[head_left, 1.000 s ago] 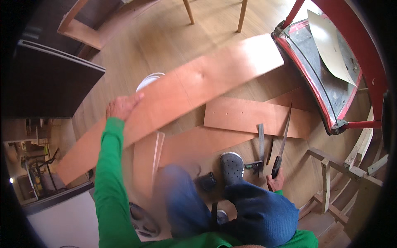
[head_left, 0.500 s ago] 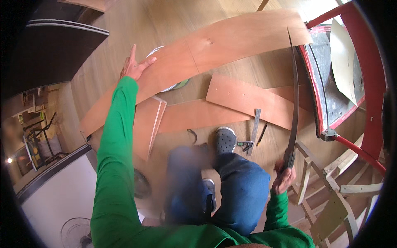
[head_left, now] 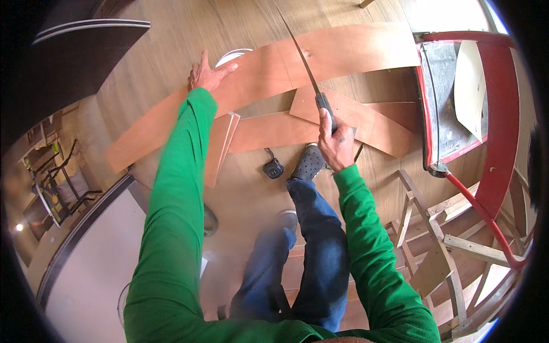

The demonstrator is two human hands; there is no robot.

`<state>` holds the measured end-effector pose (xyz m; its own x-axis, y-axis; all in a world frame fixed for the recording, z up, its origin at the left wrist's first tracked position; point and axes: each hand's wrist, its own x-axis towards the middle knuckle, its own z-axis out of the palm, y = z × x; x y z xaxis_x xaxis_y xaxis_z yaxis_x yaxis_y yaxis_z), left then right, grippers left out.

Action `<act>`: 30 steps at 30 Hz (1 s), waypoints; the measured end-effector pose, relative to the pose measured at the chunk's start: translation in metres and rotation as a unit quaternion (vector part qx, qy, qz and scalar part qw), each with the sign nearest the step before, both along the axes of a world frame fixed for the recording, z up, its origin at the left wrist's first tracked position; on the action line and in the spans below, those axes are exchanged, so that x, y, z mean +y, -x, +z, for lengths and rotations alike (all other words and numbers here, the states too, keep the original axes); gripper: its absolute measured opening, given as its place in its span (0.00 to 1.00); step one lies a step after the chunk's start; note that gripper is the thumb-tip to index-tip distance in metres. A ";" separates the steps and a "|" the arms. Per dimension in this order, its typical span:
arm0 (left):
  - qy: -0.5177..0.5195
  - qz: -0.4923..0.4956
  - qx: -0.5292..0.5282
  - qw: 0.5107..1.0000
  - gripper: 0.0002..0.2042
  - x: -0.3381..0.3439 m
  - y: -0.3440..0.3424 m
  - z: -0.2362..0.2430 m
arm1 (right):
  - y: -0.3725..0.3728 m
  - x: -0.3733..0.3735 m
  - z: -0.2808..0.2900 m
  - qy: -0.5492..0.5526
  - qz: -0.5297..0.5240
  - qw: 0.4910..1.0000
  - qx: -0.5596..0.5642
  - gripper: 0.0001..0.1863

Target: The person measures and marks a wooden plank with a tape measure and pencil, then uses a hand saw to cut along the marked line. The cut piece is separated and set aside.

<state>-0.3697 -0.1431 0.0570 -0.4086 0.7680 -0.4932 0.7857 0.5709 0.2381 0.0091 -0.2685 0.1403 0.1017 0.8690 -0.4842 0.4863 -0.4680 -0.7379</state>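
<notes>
A long, pale orange plywood board (head_left: 369, 46) stretches across the upper middle, its right end by the red-framed wheeled cart (head_left: 494, 114). My left hand (head_left: 207, 77) lies on the board's left half with fingers spread. My right hand (head_left: 337, 143) is closed on the black handle of a handsaw (head_left: 304, 66), whose blade points up and away across the middle of the board; whether it touches the wood I cannot tell. Beneath lie overlapping shorter boards (head_left: 263, 130). A black tape measure (head_left: 273, 167) lies beside my shoe, and the square is mostly hidden behind my right hand.
A dark panel (head_left: 63, 68) stands at upper left, a white panel (head_left: 80, 257) at lower left. A pale curved sheet (head_left: 468, 86) is on the cart. Timber frames (head_left: 440, 240) fill the lower right. A white round object (head_left: 233, 54) peeks from behind the board.
My right hand has raised the saw from the right side and swung it leftward across the board. My left hand has moved forward and rightward. The view and my legs have shifted.
</notes>
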 end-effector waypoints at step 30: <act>0.076 -0.205 -0.016 0.976 0.29 0.144 -0.065 0.077 | -0.007 0.028 -0.001 0.110 0.014 0.989 -0.097 0.37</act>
